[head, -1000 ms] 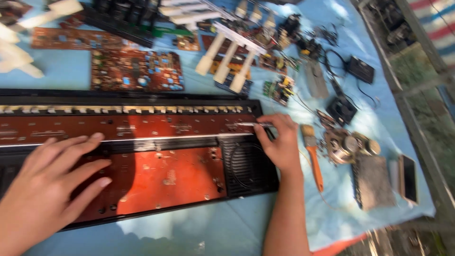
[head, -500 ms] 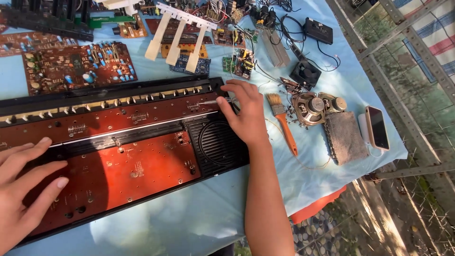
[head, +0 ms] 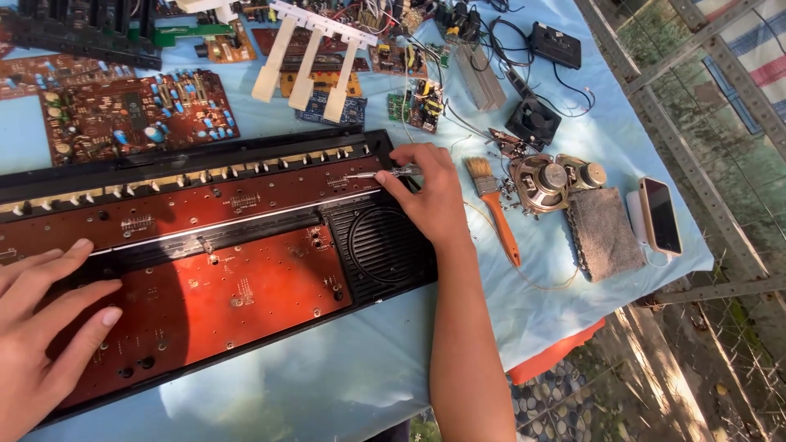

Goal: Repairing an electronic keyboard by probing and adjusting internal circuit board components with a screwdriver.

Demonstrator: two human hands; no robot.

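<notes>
Nearest, the left hand (head: 41, 327) lies flat and open, fingers spread, pressing on the red circuit board (head: 205, 286) that fills the near part of the opened keyboard case (head: 385, 282), steadying it on the worktop (head: 344, 376). Further right, the right hand (head: 430, 196) is closed around a small screwdriver (head: 385, 173), its tip set on the upper strip of the board just above the round speaker grille (head: 383, 244) at the case's right end. Judging by how things lie, the stripping-down looks well along: the case is open with its boards bare, yet these boards are still seated inside and remain to be freed. Just right of the case lie an orange-handled brush (head: 495, 209), two loose speakers (head: 557, 173), a grey cloth (head: 604, 232) and a phone (head: 660, 214). Beyond, at the far side, already removed pieces are spread out: a brown circuit board (head: 139, 110), a set of white keys (head: 307, 61), small green boards (head: 417, 106), a fan (head: 532, 121) and a black adapter (head: 555, 44) with wires
</notes>
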